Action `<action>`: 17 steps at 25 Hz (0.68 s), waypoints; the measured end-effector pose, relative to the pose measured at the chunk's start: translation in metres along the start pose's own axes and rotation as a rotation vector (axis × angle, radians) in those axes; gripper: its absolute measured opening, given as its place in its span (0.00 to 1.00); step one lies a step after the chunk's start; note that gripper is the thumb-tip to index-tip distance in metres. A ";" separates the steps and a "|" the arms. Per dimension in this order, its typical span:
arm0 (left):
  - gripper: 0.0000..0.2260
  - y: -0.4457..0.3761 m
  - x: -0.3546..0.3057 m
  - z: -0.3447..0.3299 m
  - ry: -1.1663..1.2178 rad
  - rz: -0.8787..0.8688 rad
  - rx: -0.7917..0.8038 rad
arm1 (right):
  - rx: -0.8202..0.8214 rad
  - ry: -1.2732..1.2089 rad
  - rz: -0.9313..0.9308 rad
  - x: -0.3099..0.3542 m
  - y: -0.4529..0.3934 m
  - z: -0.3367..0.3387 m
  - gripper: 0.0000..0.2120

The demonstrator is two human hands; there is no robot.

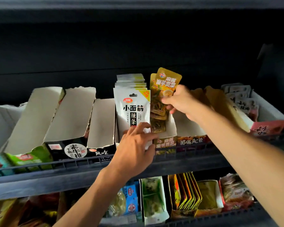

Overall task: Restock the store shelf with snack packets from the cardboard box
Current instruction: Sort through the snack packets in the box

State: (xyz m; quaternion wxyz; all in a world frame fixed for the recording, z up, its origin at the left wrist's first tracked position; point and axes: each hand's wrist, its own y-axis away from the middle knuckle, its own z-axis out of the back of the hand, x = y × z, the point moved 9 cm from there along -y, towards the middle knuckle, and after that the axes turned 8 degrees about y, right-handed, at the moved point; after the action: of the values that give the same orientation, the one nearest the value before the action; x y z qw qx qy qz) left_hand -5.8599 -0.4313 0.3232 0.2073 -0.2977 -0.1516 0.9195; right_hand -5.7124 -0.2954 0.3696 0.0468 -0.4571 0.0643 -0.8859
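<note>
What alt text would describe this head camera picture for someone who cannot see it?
A person's right hand holds yellow snack packets over a display box on a store shelf, while the left hand steadies white packets beside them.

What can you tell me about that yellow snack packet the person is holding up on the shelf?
The yellow packet is a flat, glossy pouch with rounded top corners, a small round logo near the top and bold Chinese lettering over a picture of greenish food. It stands nearly upright, tilted slightly right, at the front of a row of like packets in an open white cardboard tray on the upper shelf. The right hand pinches its lower right part. To its left stands a row of white packets, which the left hand touches.
</note>
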 end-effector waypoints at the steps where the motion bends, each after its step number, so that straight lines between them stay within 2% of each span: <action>1: 0.17 0.000 0.001 0.000 -0.003 -0.006 -0.004 | 0.012 0.068 0.001 -0.001 -0.004 -0.001 0.16; 5: 0.17 0.002 -0.002 -0.002 -0.016 -0.042 -0.005 | 0.058 0.255 0.019 -0.004 -0.009 -0.003 0.16; 9: 0.15 0.001 0.000 -0.002 -0.035 -0.041 -0.007 | 0.035 0.297 0.135 0.007 -0.004 -0.009 0.27; 14: 0.16 0.004 0.000 -0.004 -0.065 -0.068 -0.024 | -0.201 0.324 0.239 0.016 0.014 0.005 0.23; 17: 0.18 0.009 -0.002 -0.003 -0.105 -0.096 -0.056 | -0.356 0.278 0.226 0.012 0.064 0.012 0.17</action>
State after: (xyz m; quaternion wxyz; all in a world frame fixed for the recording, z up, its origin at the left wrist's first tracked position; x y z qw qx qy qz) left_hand -5.8587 -0.4398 0.3180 0.2346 -0.2472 -0.2023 0.9181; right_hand -5.7079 -0.3607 0.3756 0.0551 -0.3219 0.2758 -0.9040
